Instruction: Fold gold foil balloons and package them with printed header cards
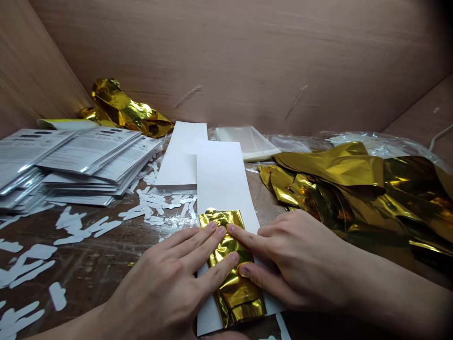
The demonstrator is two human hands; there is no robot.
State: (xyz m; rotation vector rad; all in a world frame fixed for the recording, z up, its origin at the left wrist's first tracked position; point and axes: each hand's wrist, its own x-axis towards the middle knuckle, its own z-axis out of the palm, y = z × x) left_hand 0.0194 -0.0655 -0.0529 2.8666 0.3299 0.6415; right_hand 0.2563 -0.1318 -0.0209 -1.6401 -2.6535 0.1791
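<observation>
A flattened, folded piece of gold foil, perhaps a foil balloon, lies lengthwise on a white card near the front edge. My left hand rests on the foil from the left, its fingers stretched out flat. From the right, my right hand touches the same foil with a straight index fingertip and the thumb, which stand apart. The other fingers of that hand are curled under and partly hidden. Another white card lies behind, partly under the first.
Stacks of printed packets stand at the left. White cut-out strips are scattered over the brown table. Loose gold foil is heaped at the right, with more gold foil at back left. Clear plastic sleeves lie near the wooden back wall.
</observation>
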